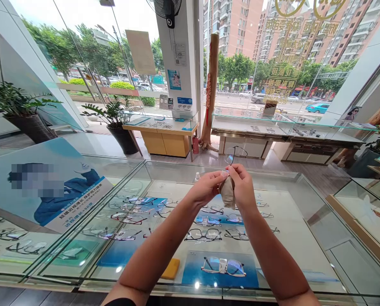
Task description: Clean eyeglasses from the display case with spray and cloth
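Both hands are raised above the glass display case and meet close together. My left hand point(209, 185) is closed in a pinch at a beige cloth point(227, 195), which hangs down between the hands. My right hand point(242, 183) is closed around a pair of eyeglasses point(237, 149) with a thin dark frame, and the cloth touches its fingers too. The glasses stick up above the fingertips with the lenses toward the windows. One temple runs down to where the fingers meet; exactly which fingers grip it is partly hidden.
Beneath my arms is the glass display case point(282, 255), with several eyeglasses point(203, 234) inside. A sign board point(46, 182) stands on the left. Farther off are more showcases point(164, 127), a wooden trunk post point(211, 89), potted plants point(121, 127) and large windows.
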`<state>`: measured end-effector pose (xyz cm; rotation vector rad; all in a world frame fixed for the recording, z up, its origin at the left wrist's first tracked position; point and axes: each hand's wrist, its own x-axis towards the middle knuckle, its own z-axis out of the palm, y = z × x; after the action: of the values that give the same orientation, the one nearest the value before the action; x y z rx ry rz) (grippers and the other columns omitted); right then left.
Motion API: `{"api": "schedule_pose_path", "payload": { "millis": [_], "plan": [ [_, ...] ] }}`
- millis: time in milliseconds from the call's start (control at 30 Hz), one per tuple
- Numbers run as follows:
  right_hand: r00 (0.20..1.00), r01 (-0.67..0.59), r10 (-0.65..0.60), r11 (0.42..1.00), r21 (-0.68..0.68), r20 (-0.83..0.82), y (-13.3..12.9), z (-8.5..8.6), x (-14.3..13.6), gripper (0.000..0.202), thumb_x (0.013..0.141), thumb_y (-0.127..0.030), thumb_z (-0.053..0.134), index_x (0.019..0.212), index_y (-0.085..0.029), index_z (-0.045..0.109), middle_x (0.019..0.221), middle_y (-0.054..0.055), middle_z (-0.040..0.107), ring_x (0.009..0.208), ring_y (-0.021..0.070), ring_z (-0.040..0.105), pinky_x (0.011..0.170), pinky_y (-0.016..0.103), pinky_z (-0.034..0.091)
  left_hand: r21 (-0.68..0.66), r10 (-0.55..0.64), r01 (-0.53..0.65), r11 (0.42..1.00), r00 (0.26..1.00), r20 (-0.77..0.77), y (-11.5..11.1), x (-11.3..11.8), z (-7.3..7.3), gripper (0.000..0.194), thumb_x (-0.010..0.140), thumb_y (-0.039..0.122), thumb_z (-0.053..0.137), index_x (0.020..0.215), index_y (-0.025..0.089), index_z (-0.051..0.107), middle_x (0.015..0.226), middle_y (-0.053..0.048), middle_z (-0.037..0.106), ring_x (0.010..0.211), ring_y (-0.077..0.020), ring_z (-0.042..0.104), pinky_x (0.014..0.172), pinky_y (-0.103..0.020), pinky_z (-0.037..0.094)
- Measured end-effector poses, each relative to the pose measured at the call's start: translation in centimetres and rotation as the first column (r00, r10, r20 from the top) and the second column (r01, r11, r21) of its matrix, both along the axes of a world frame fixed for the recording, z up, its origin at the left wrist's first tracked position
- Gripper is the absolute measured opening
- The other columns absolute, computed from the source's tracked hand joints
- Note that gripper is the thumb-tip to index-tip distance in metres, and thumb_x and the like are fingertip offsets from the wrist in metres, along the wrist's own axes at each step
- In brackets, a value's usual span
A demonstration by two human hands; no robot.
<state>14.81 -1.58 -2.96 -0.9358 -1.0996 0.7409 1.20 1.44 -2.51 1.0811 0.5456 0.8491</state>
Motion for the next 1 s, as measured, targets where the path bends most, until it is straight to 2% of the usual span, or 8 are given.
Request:
{"api": "schedule_pose_path", "payload": {
  "millis": [133,267,367,533,633,733,867,1000],
  "plan": [
    [0.972,-0.125,0.101,0.987,-0.1,-0.213,-0.09,0.23,-0.31,0.035,0.085,-0.057,0.08,0.091,-0.024,0.072,0.082,0.0,0.069,0.068,0.0164,0.058,0.062,0.03,0.048,-0.047,-0.046,0.049,0.998,0.997,0.055,-0.01,-0.1,0.13,0.049,0.072,0.051,0.098,0.089,0.014,0.071,0.078,-0.002,0.064,0.069,-0.013,0.054,0.069,-0.027,0.041],
    [0.925,-0.218,0.176,0.972,-0.092,-0.338,-0.54,0.67,-0.42,0.032,0.084,-0.054,0.084,0.09,-0.024,0.072,0.078,-0.003,0.063,0.064,0.0132,0.052,0.059,0.027,0.044,-0.055,-0.036,0.039,0.998,0.998,0.06,0.04,-0.11,0.21,0.049,0.072,0.05,0.099,0.093,0.015,0.072,0.082,-0.002,0.067,0.071,-0.0124,0.057,0.071,-0.026,0.043],
    [0.918,-0.224,0.188,0.972,-0.065,-0.348,-0.73,0.88,-0.36,0.031,0.084,-0.052,0.085,0.09,-0.024,0.072,0.079,-0.003,0.063,0.066,0.013,0.052,0.059,0.026,0.044,-0.041,-0.029,0.03,0.999,0.999,0.019,0.3,-0.01,-0.04,0.052,0.071,0.055,0.098,0.089,0.014,0.072,0.079,-0.002,0.066,0.072,-0.0132,0.057,0.07,-0.026,0.043],
    [0.938,-0.167,0.14,0.984,-0.058,-0.317,-0.73,0.95,-0.48,0.033,0.082,-0.052,0.086,0.089,-0.024,0.072,0.082,-0.001,0.066,0.066,0.0131,0.053,0.058,0.026,0.046,0.037,-0.03,0.033,0.999,0.997,-0.076,0.56,-0.16,-0.35,0.06,0.071,0.068,0.093,0.083,0.013,0.072,0.075,-0.003,0.066,0.069,-0.0131,0.056,0.065,-0.026,0.041],
    [0.929,-0.198,0.155,0.975,-0.099,-0.336,-0.82,0.91,-0.74,0.035,0.082,-0.055,0.085,0.091,-0.024,0.071,0.075,-0.003,0.062,0.059,0.0125,0.05,0.053,0.027,0.043,0.088,-0.004,0.009,0.996,0.998,-0.063,0.52,-0.48,-0.13,0.057,0.071,0.065,0.094,0.081,0.013,0.073,0.072,-0.002,0.065,0.067,-0.0119,0.053,0.064,-0.025,0.038],
    [0.917,-0.231,0.173,0.965,-0.126,-0.359,-0.92,0.82,-0.93,0.036,0.082,-0.056,0.085,0.093,-0.025,0.07,0.071,-0.005,0.059,0.054,0.0116,0.047,0.049,0.026,0.039,0.067,-0.034,0.036,0.997,0.999,-0.034,0.45,-0.76,0.26,0.054,0.069,0.058,0.098,0.084,0.012,0.075,0.075,-0.003,0.066,0.069,-0.0119,0.055,0.067,-0.025,0.04],
    [0.928,-0.224,0.171,0.966,-0.127,-0.33,-0.72,0.61,-0.93,0.037,0.082,-0.058,0.083,0.094,-0.026,0.07,0.067,-0.006,0.058,0.052,0.0121,0.045,0.048,0.027,0.037,0.024,-0.056,0.055,0.998,0.998,0.031,0.14,-0.68,0.58,0.051,0.068,0.05,0.1,0.093,0.012,0.076,0.082,-0.005,0.07,0.073,-0.0138,0.061,0.072,-0.026,0.045],
    [0.928,-0.203,0.156,0.973,-0.108,-0.339,-0.46,0.61,-0.94,0.035,0.081,-0.056,0.083,0.092,-0.026,0.069,0.069,-0.004,0.061,0.055,0.0132,0.05,0.051,0.027,0.041,0.096,-0.025,0.018,0.995,0.997,0.071,-0.42,-0.02,0.31,0.057,0.07,0.049,0.1,0.106,0.013,0.074,0.082,-0.004,0.071,0.075,-0.015,0.064,0.075,-0.026,0.048]
  ]
}}
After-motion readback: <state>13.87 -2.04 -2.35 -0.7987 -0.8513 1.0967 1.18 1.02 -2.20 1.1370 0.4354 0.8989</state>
